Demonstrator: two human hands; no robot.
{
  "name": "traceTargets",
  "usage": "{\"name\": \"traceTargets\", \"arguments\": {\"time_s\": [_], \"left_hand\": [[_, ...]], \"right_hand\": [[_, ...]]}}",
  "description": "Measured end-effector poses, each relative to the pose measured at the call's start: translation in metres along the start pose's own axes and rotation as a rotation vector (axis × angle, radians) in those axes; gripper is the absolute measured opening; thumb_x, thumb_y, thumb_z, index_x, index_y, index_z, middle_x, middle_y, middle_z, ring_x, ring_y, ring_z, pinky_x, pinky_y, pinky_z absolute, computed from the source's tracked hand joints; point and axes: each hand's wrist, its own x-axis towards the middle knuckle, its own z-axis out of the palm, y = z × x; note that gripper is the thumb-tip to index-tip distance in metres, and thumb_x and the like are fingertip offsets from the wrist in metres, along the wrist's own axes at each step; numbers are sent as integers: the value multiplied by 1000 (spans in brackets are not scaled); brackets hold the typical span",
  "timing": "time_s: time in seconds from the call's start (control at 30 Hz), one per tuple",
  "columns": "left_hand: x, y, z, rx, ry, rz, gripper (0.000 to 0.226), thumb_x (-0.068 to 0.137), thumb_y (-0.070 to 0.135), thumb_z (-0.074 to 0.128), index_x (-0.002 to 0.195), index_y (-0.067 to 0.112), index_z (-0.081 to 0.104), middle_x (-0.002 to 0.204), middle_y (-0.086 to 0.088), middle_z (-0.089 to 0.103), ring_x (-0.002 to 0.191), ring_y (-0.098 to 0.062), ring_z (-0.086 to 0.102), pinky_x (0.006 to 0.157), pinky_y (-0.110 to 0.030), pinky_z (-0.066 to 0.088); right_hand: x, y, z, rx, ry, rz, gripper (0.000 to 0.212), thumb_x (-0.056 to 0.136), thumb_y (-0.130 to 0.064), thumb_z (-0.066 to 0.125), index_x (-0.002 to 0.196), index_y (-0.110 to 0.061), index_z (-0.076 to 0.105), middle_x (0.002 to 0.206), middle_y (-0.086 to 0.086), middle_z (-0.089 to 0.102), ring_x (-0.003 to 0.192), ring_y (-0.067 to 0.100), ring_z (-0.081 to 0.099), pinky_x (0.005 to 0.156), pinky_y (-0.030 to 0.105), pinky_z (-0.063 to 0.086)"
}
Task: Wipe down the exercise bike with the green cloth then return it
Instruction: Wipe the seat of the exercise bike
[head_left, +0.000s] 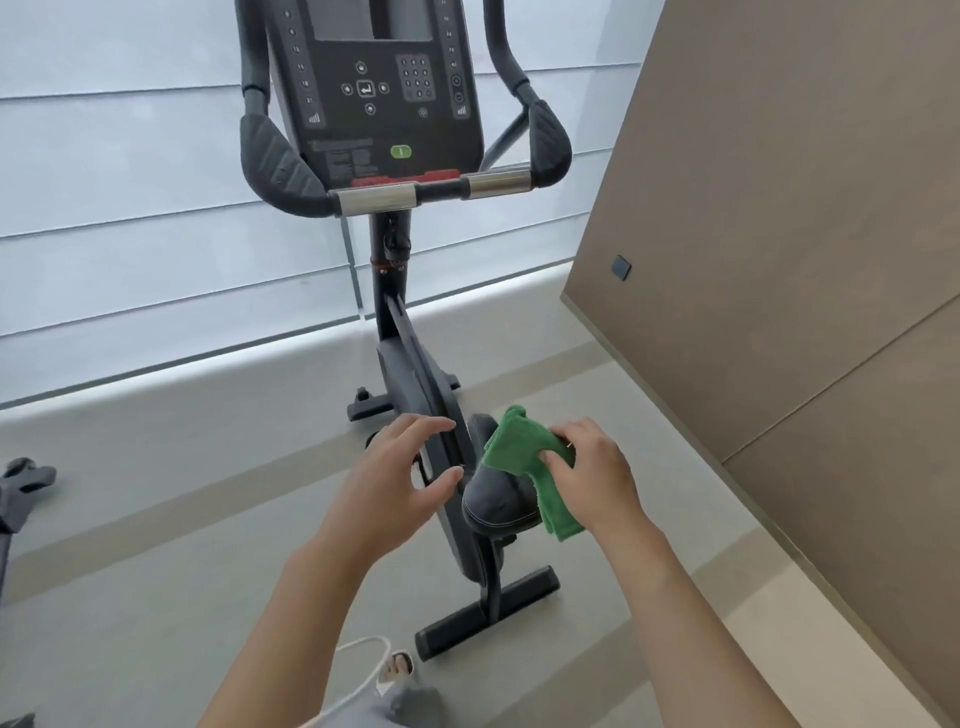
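Below the camera, on a pale grey floor (156, 597) with lighter stripes, stands a black upright exercise bike (415, 374), its dark console (374, 88) with buttons and a small green key at the top, padded black handlebars with brushed-metal sleeves (376, 198) beneath. Frosted window panels (130, 182) lie behind the bike and a brown panelled wall (779, 260) runs along the right. At the left edge a grey part of another machine (23, 488) shows. The right hand (592, 467) is curled around a folded green microfibre cloth (524, 457), pressing it on the right side of the black padded saddle (493, 499), with part of the cloth hanging beside it. The left hand (400, 467) hovers just left of the saddle, fingers spread and loose, holding nothing. A white cord (363, 670) loops near the bottom edge.
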Motion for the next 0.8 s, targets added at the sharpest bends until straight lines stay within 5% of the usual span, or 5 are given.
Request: {"name": "traceTargets", "arguments": {"time_s": [0.3, 0.57, 0.8], "left_hand": [[67, -40, -1, -40, -159, 103, 48, 91, 60, 57, 137, 50, 50, 131, 31, 51, 123, 2, 51, 99, -24, 42], [94, -63, 22, -22, -299, 40, 52, 89, 61, 51, 139, 47, 51, 133, 30, 50, 124, 2, 51, 104, -28, 46], [104, -78, 42, 44, -414, 8, 46, 93, 55, 56, 138, 48, 51, 137, 29, 51, 126, -1, 51, 107, -35, 48]], "right_hand": [[28, 3, 34, -99, -33, 206, 18, 99, -22, 68, 117, -18, 69, 110, -4, 59, 93, 19, 60, 86, 35, 51], [56, 27, 81, -112, -69, 222, 33, 99, -16, 65, 132, -18, 62, 124, 0, 54, 103, 25, 63, 92, 42, 54], [32, 54, 153, -222, -190, 171, 51, 101, -37, 61, 151, -26, 52, 130, -2, 51, 115, 22, 50, 95, 40, 48]]}}
